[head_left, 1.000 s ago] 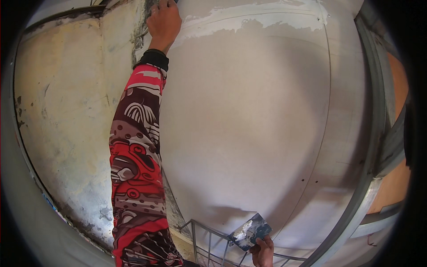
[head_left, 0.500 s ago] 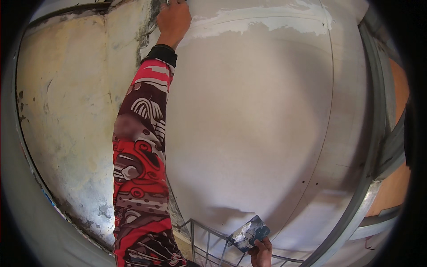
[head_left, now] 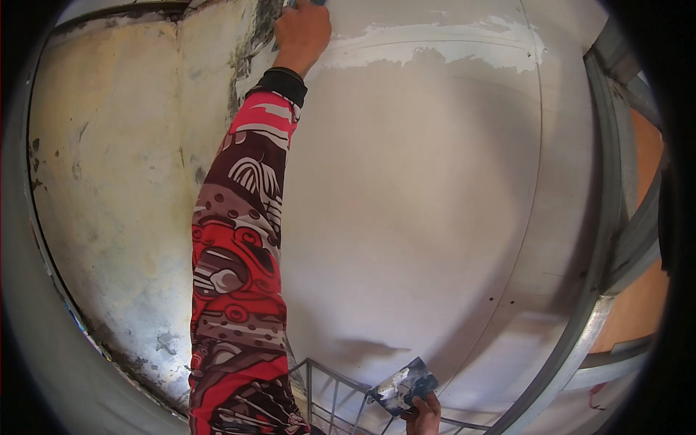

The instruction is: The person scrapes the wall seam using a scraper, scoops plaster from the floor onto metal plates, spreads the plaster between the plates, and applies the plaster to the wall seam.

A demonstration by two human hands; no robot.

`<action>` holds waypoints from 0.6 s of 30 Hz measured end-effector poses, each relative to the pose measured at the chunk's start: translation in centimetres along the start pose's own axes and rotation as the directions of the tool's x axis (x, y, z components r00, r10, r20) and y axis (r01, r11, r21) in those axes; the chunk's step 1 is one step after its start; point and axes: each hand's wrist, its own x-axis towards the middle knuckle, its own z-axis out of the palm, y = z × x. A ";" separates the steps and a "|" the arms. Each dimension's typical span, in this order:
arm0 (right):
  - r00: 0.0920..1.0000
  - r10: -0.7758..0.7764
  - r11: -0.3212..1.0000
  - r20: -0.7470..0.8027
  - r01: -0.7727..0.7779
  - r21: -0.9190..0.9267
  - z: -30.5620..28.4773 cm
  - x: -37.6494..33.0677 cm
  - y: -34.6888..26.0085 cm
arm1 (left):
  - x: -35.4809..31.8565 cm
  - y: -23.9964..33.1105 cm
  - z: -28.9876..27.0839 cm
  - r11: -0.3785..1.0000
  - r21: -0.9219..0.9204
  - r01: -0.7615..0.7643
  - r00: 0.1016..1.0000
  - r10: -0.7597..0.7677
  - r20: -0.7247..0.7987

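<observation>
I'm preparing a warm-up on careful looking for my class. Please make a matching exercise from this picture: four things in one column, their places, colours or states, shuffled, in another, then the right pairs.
Things
1. Left hand
2. Dark plate
3. Patterned sleeve
4. Orange panel

Places, colours or states
A. Held in the right hand, with whitish material on it
B. At the far right, beside grey metal bars
C. At the top edge of the picture
D. Printed in red, dark and white

Right pairs: 1-C; 2-A; 3-D; 4-B
</observation>
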 end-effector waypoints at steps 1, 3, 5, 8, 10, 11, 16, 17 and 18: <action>1.000 -0.005 1.000 -0.003 0.005 -0.001 -0.6 0.1 0.7 | 0.2 0.1 -0.7 1.000 -0.003 0.004 1.000 -0.004 -0.003; 0.836 -0.482 0.609 0.260 0.534 -0.586 -1.3 0.2 1.6 | 0.8 -0.4 -2.1 0.997 -0.070 0.015 0.962 0.005 0.272; 0.892 -0.401 0.760 0.210 0.452 -0.468 -1.2 0.1 1.7 | 0.9 -1.9 -2.0 0.998 -0.065 -0.018 0.972 0.033 0.231; 0.842 -0.463 0.627 0.277 0.532 -0.569 -2.5 0.8 2.3 | 0.9 -2.2 -3.5 0.993 -0.078 -0.087 0.962 0.104 0.253; 0.716 -0.553 0.289 0.426 0.645 -0.708 -3.7 1.5 3.4 | 1.4 -2.0 -4.9 0.987 -0.091 -0.132 0.938 0.155 0.312; 0.728 -0.552 0.314 0.407 0.633 -0.708 -4.1 1.8 4.2 | 1.7 -2.1 -5.5 0.990 -0.052 -0.131 0.930 0.140 0.340; 0.994 0.109 0.968 -0.008 -0.104 0.229 -2.2 0.3 1.5 | 4.7 -4.7 -6.8 0.987 -0.163 -0.019 0.966 0.060 0.251; 1.000 -0.025 0.999 0.009 0.025 0.026 -3.9 1.5 3.7 | 5.3 -4.6 -6.8 0.986 -0.164 -0.038 0.980 0.069 0.188; 0.988 -0.144 0.973 0.055 0.152 -0.174 -4.8 1.8 5.1 | 5.7 -4.8 -6.7 0.985 -0.162 -0.059 0.988 0.080 0.130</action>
